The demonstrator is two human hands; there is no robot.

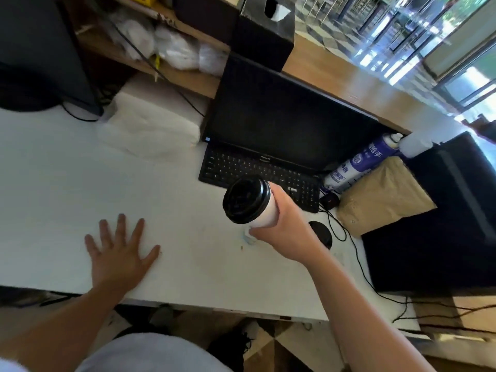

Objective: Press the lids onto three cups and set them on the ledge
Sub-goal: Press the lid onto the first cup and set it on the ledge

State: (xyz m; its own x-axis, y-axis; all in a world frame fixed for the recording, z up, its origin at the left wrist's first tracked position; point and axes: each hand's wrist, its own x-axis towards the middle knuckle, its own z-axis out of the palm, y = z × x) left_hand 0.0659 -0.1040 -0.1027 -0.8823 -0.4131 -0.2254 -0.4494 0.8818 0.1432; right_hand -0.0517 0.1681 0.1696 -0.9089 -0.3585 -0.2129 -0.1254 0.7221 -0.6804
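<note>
A white paper cup (267,212) with a black lid (245,200) on top is in my right hand (288,226), lifted above the white desk (67,183) just in front of the keyboard. The cup leans toward the left. My left hand (119,251) lies flat on the desk with its fingers spread and nothing in it. The wooden ledge (349,84) runs behind the monitor at the upper right. A loose black lid (320,233) lies on the desk just right of my right hand.
A black monitor (281,114) and keyboard (257,175) stand behind the cup. A black tissue box (264,33) sits on the ledge. Spray cans (359,162), a brown paper bag (381,197) and cables crowd the right. White bags (150,124) lie at the back left.
</note>
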